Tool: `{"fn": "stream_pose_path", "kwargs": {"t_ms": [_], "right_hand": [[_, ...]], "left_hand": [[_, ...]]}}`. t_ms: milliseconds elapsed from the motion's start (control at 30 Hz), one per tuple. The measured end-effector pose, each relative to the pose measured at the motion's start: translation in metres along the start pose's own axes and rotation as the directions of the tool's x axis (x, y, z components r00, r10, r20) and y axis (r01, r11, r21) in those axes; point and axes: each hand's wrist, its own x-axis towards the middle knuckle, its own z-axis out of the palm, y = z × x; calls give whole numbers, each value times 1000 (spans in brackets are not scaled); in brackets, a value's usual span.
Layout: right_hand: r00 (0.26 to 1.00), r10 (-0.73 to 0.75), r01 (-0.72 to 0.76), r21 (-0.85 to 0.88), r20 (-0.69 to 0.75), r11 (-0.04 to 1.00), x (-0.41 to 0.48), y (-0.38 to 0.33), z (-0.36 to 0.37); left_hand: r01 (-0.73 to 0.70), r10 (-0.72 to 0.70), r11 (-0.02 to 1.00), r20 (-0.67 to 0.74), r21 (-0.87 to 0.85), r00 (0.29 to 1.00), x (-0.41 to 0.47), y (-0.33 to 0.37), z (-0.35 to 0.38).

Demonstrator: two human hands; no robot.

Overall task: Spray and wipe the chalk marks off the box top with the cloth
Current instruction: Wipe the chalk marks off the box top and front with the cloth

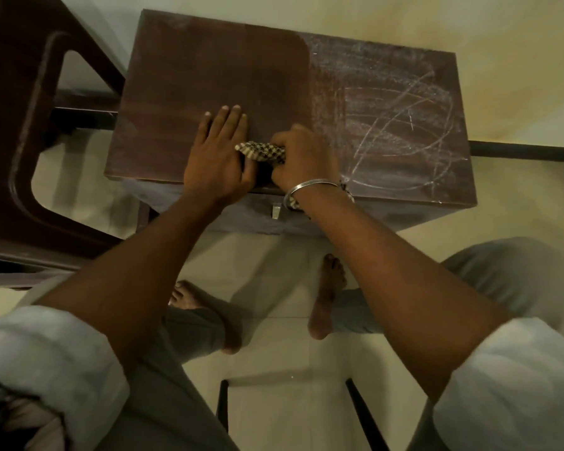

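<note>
A dark brown box (pixel 209 76) stands in front of me, its top facing up. White chalk marks (pixel 401 125) cover the right part of the top, while the left part looks dark and wiped. My right hand (pixel 303 154) is closed on a bunched checked cloth (pixel 262 153) near the box's front edge, and a metal bangle circles that wrist. My left hand (pixel 217 154) lies flat on the box top with fingers spread, touching the cloth's left end. No spray bottle is in view.
A dark brown plastic chair (pixel 17 131) stands close on the left of the box. My bare feet (pixel 328 294) rest on the pale tiled floor below the box. A dark bar (pixel 518 149) runs along the floor at the right.
</note>
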Motion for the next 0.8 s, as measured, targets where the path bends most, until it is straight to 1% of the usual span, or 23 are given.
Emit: {"fn": "stream_pose_path", "kwargs": {"t_ms": [100, 167, 267, 333, 433, 500, 567, 633, 700, 767, 800], "right_hand": [[991, 126, -128, -57, -45, 990, -7, 23, -13], [970, 223, -228, -46, -100, 973, -8, 37, -20], [941, 309, -316, -32, -139, 948, -12, 35, -18], [952, 275, -278, -10, -132, 960, -20, 15, -8], [984, 148, -148, 12, -96, 989, -34, -14, 8], [989, 125, -122, 32, -85, 992, -36, -13, 8], [996, 82, -82, -5, -47, 997, -38, 0, 1], [992, 113, -115, -46, -46, 992, -45, 17, -5], [974, 201, -207, -46, -108, 977, -51, 28, -8], [951, 267, -276, -40, -156, 960, -53, 25, -5], [949, 271, -280, -34, -159, 959, -53, 19, -2]], "left_hand": [[-51, 51, 999, -2, 1, 999, 1, 17, 3], [-80, 80, 997, -16, 13, 997, 3, 27, 7], [-47, 47, 999, -21, 12, 999, 4, 29, 9], [-56, 55, 998, -34, -15, 998, 3, 26, 8], [-130, 122, 985, -81, -111, 989, 1, 20, 9], [-149, 134, 978, -115, -143, 984, 0, 19, 10], [-113, 98, 982, -104, -154, 990, -1, 22, 7], [-70, 61, 987, -67, -144, 996, 0, 28, 3], [-41, 34, 990, -52, -135, 998, 0, 30, 0], [-32, 24, 989, -59, -147, 998, 0, 29, 0], [-36, 26, 987, -63, -157, 998, 0, 28, 1]]}}
